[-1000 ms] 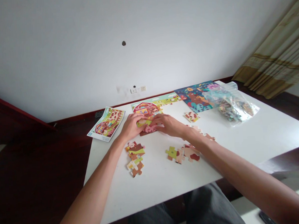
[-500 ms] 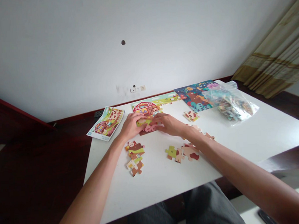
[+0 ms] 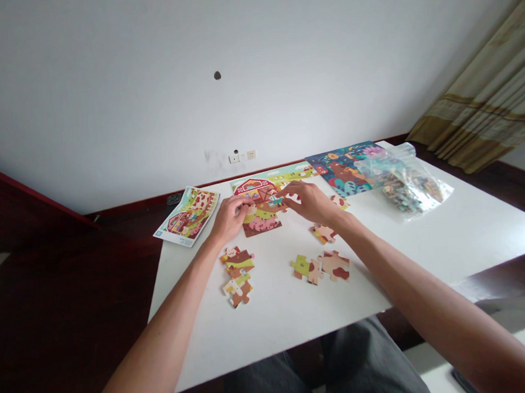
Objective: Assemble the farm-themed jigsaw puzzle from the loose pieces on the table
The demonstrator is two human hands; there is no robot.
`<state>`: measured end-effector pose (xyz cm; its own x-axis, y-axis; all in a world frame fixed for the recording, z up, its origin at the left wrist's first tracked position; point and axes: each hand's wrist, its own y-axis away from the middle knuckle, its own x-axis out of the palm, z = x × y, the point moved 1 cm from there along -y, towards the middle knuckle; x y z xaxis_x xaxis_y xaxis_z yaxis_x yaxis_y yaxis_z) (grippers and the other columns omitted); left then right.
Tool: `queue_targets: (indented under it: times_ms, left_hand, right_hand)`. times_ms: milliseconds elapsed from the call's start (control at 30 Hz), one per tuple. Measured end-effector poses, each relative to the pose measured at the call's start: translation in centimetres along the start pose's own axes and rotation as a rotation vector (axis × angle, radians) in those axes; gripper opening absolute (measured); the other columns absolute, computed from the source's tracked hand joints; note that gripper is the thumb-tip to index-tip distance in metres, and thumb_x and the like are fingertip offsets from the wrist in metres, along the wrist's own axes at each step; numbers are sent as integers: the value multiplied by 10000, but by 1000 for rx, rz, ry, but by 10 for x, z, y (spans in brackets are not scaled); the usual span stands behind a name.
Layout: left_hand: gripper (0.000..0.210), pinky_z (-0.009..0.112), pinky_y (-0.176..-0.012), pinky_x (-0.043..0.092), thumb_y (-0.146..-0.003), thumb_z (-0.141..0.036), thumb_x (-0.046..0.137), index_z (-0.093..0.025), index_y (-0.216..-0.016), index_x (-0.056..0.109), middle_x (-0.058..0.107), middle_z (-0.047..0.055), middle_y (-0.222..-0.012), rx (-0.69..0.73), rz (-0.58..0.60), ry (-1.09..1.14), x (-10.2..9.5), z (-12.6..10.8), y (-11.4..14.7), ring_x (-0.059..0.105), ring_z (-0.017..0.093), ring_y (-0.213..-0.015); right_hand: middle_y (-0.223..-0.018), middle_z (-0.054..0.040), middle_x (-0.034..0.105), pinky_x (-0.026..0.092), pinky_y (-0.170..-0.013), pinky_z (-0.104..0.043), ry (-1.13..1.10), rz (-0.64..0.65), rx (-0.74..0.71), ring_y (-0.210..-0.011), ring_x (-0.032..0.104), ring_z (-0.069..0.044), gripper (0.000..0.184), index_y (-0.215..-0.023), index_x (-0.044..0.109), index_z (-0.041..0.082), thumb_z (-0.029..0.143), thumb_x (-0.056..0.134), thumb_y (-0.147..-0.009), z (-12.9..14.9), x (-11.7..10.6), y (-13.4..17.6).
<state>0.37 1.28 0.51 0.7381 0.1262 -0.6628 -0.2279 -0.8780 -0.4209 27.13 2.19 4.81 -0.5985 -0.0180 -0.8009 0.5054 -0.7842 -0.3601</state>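
A partly joined farm jigsaw puzzle (image 3: 264, 221) lies on the table, with a red barn at its top left and pink pigs below. At its left edge my left hand (image 3: 232, 217) has fingers and thumb closed on the border. My right hand (image 3: 305, 199) curls over the puzzle's right side, thumb and fingertips closing on a piece there that they mostly cover. Loose cow-patterned pieces (image 3: 335, 266) lie nearer me, right of the middle. More joined brown and green pieces (image 3: 238, 277) form a column below my left hand.
A printed picture sheet (image 3: 188, 217) overhangs the white table's (image 3: 269, 331) left edge. Far right lie a dark blue puzzle (image 3: 344, 167) and a clear bag (image 3: 409, 183) of pieces. One loose piece pair (image 3: 323, 233) sits beneath my right wrist. The wall borders the far edge.
My right hand has moved up and right, from the pigs to the puzzle's right side. My left hand has drawn slightly left, uncovering the lower left section.
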Motion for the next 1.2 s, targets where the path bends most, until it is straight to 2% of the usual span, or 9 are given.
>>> queue_targets:
  times_ms: [133,333,633,800,933,1100,1200]
  left_hand:
    - [181,433,-1071,502,-966,-230,591,-234,-991,770,786,47,-1130,13,6,6,2,2,1,692,248,-1129]
    - [152,439,-1077,488,-970,-265,626,-229,-1009,768,777,51,-1129,35,-5,0,2,2,2,683,249,-1131]
    - [133,451,-1071,492,-975,-292,652,-231,-1003,767,771,58,-1147,37,14,-46,3,1,3,677,250,-1124]
    - [171,458,-1090,483,-975,-334,654,-234,-1047,773,745,70,-1185,15,17,-81,4,8,5,650,259,-1166]
    - [192,452,-1100,476,-979,-336,632,-239,-1060,776,731,69,-1204,23,30,-105,4,8,6,639,262,-1183]
    - [210,455,-1103,467,-980,-345,620,-238,-1056,782,725,70,-1202,31,45,-123,3,6,7,632,265,-1182]
    - [212,455,-1101,465,-977,-345,621,-232,-1049,785,729,75,-1192,54,41,-130,4,6,7,632,268,-1184]
  right_hand:
    - [-1163,-111,763,563,-853,-371,24,-44,27,-910,707,-225,280,-1162,792,195,189,588,-970,-6,-7,-1]
    - [-1123,-111,769,556,-874,-375,51,-185,121,-855,704,-215,294,-1142,792,179,201,551,-975,-21,-24,-2]
    - [-1095,-91,782,556,-845,-360,59,-147,71,-848,706,-213,296,-1139,795,202,255,553,-977,-22,-21,-2]
    - [-1094,-110,787,572,-816,-389,86,-255,158,-836,711,-231,311,-1110,796,189,281,538,-962,-26,-40,4]
    - [-1066,-109,783,569,-832,-409,166,-329,154,-884,717,-260,302,-1109,793,201,295,544,-966,-10,-54,28]
    - [-1176,-106,764,586,-794,-400,164,-179,138,-961,731,-271,296,-1147,764,237,345,525,-1008,3,-60,83]
    - [-1181,-98,761,590,-831,-433,193,-163,182,-1024,722,-294,292,-1158,753,269,393,529,-1015,4,-63,122]
